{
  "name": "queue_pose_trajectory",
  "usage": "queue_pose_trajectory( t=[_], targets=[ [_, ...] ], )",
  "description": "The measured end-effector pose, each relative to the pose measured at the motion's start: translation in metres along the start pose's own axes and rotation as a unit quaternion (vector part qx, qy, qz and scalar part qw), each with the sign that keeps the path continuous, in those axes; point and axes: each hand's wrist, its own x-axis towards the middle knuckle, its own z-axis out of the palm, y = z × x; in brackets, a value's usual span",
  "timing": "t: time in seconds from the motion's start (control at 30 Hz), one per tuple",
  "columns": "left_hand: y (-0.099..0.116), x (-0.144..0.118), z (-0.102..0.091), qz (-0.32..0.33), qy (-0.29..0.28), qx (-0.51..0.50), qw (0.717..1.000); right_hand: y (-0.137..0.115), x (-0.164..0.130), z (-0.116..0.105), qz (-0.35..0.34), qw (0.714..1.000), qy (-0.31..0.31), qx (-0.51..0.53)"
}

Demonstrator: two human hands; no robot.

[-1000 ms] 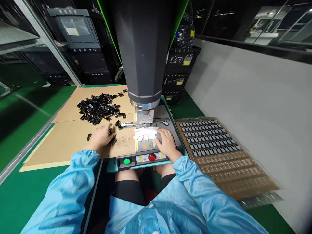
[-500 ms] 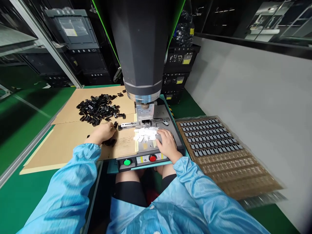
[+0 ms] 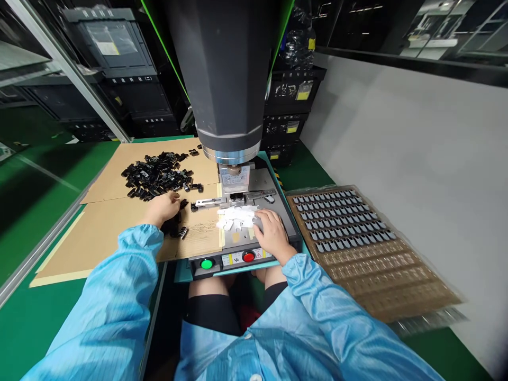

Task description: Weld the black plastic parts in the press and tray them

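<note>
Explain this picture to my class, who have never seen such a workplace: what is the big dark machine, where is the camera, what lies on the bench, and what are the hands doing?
The camera sits on the worker's head, looking down at their own blue-sleeved arms. The dark column is a bench press of some kind, its head hanging above a small metal fixture, with a green button and a red button in front. On the cardboard lies a heap of small black parts. The left hand reaches among loose black parts; whether it holds one is unclear. The right hand rests beside white pieces. At right lies a tray of parts in rows.
</note>
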Motion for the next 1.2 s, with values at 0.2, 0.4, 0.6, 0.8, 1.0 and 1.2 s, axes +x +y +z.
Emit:
queue_pose_trajectory(
  t=[0.2,0.4,0.6,0.8,1.0,1.2],
  targets=[
    [0.001,-0.001,0.005,0.028,-0.005,0.016,0.999,0.0,-0.001,0.0,-0.002,1.0,0.008,0.0],
    [-0.004,-0.007,0.0,0.042,0.012,0.057,0.997,0.0,-0.001,0.001,0.002,1.0,0.005,-0.001],
    [0.017,-0.014,0.007,0.181,0.004,0.073,0.981,-0.001,-0.001,-0.001,0.004,1.0,0.004,-0.003],
    [0.021,-0.013,0.007,0.19,-0.012,0.087,0.978,-0.002,-0.001,-0.002,0.005,1.0,0.004,-0.002],
    [0.015,-0.024,-0.003,0.214,0.021,0.106,0.971,-0.001,-0.002,0.0,0.007,1.0,0.004,0.001],
    [0.011,-0.024,0.007,0.209,0.03,0.105,0.972,-0.003,-0.001,-0.002,0.004,1.0,0.009,0.0]
  ],
)
